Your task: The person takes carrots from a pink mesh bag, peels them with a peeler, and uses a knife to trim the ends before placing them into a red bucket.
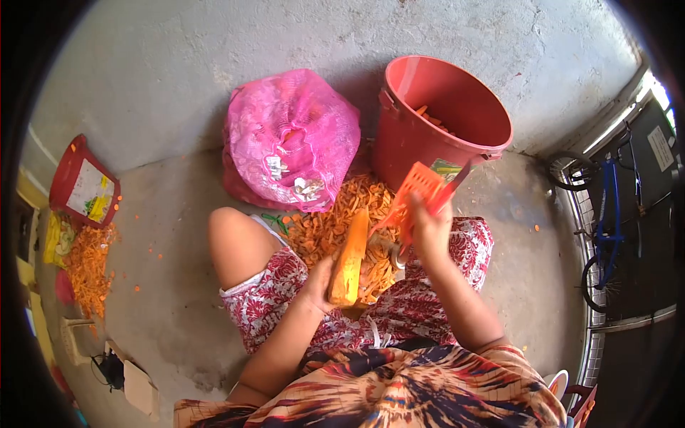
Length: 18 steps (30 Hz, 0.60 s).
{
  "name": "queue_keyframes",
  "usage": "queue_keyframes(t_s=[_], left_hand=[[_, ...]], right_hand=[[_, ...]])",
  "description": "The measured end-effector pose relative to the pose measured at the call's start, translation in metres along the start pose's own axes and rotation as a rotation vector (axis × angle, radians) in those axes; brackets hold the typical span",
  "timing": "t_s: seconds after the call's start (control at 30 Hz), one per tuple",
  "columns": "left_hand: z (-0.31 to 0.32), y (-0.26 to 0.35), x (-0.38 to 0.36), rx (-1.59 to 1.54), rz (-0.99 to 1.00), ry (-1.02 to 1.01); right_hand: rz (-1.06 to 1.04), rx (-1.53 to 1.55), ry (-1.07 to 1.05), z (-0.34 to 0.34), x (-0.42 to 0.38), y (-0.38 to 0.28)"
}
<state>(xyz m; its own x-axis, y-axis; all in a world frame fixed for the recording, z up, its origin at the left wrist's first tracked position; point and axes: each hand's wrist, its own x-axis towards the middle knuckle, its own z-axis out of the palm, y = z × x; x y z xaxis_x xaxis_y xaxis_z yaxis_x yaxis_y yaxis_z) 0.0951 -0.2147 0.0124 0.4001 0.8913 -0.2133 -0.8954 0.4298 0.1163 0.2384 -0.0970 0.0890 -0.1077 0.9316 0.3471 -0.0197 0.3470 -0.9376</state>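
My left hand [320,285] is wrapped round the lower part of a thick orange carrot [349,264], which points up and away from me. Its surface is bright orange-yellow with flat, cut-looking sides. In my right hand [432,235] is an orange slotted plastic peeler [417,189], raised to the right of the carrot and apart from it. A darker red, blade-like piece [451,187] sticks up beside the slots, blurred. Between my legs lies a heap of orange peelings [321,232], partly hidden by the carrot and my hands.
A pink mesh sack [292,135] and a large red bucket [399,135] with orange pieces inside stand against the wall. On the left, a tipped red bucket [68,192] lies by more orange shavings [89,267]. At right is a blue bicycle [609,214].
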Motion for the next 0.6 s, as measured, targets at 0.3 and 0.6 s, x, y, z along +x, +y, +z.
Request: queue_keyframes(t_s=[0.3, 0.6], left_hand=[[-0.003, -0.001, 0.005, 0.052, -0.143, -0.110], [0.001, -0.003, -0.001, 0.119, -0.123, -0.023]], right_hand=[[0.105, -0.114, -0.098, 0.019, -0.028, -0.001], [-0.033, -0.113, 0.307, -0.013, 0.048, 0.031]])
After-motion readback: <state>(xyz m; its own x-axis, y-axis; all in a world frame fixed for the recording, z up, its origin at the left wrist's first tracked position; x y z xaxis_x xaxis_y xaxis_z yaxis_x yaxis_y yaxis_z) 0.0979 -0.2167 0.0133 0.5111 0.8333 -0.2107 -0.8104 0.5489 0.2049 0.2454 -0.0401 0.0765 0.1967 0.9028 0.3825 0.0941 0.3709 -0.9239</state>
